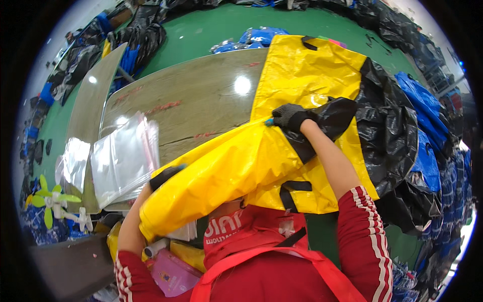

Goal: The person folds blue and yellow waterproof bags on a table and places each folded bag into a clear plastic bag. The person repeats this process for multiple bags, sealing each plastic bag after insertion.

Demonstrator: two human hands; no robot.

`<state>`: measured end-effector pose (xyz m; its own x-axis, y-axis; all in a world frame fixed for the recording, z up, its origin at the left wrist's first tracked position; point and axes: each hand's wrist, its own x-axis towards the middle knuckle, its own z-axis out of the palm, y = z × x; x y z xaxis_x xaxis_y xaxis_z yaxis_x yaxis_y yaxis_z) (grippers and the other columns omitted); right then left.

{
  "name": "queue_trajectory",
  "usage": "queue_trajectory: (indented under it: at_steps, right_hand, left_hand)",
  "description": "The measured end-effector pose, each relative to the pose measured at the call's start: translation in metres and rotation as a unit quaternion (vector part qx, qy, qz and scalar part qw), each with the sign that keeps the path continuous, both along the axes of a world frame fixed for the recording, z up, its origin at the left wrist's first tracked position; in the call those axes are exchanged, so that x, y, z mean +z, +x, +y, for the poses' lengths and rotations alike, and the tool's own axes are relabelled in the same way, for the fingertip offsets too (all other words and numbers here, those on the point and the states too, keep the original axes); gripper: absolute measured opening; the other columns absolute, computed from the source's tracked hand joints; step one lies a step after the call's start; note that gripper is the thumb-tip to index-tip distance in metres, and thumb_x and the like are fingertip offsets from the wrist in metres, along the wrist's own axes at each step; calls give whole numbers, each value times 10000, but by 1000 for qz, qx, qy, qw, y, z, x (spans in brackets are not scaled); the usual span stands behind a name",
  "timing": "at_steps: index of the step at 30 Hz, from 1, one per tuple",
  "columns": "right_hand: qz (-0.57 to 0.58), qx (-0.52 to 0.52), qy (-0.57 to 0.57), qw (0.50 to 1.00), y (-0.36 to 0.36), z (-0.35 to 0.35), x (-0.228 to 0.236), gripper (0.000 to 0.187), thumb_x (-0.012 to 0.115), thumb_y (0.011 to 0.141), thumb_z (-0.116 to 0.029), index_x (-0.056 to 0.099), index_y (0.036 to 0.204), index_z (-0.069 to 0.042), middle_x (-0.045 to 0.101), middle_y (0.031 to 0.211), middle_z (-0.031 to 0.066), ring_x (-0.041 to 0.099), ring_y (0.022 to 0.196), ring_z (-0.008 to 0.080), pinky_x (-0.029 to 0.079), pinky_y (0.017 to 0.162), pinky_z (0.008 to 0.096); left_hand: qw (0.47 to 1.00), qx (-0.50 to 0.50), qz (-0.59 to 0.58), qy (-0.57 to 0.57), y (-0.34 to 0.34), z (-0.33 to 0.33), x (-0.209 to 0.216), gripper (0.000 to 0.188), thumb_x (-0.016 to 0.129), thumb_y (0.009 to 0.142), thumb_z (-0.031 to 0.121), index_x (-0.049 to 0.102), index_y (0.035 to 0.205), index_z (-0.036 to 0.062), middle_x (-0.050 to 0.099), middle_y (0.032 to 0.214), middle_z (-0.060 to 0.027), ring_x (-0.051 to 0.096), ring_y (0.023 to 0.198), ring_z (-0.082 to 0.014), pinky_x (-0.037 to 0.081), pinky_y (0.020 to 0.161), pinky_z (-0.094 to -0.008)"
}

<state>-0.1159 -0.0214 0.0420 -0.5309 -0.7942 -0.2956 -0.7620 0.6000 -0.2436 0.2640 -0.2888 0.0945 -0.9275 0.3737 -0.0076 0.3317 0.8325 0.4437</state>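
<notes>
A large yellow woven-plastic bag [216,176] stretches diagonally in front of me, one end draped over my left forearm. My left hand [166,176], in a dark glove with blue fingertips, grips its upper edge; the bag partly hides the fingers. Farther right, my right hand [290,117], in a grey-black glove, pinches the same edge. A black flap [334,118] hangs beside that hand. Beneath lies more yellow bag material [309,70] with a black strap handle [309,44] at its far edge. Another black strap [292,193] shows near me.
The brown table [201,85] carries a stack of clear plastic bags [123,161] at left. Black sheeting [385,126] bulges over the right side. A small green-bladed fan [50,199] stands at left. Blue bundles [261,36] lie beyond the table. A pink package [173,272] sits near my left arm.
</notes>
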Motion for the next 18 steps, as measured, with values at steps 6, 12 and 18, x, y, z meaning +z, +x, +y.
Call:
queue_trajectory:
  at_steps: [6,12,18]
  right_hand:
    - [-36,-28,-4,999,0,3,8,489,577,837,-605,729,952,-154,701,1014,107,657,955,313,507,833,415]
    - [-27,-73,49,996,5,20,7,518,572,844,-594,734,917,-107,697,966,156,656,912,350,503,834,440]
    - [-23,-102,9,994,4,33,-1,591,533,842,-646,729,888,-90,695,927,174,660,891,354,505,811,449]
  left_hand:
    - [781,409,115,457,172,-5,-102,583,455,980,491,392,1403,95,467,1402,-81,461,1272,-275,337,1083,-419]
    - [699,449,281,481,162,33,-128,477,549,963,319,450,1333,35,497,1360,-133,488,1245,-285,352,1074,-416]
    - [713,656,190,159,61,20,-116,401,719,862,242,575,1101,-46,645,1058,-177,625,948,-276,470,866,-361]
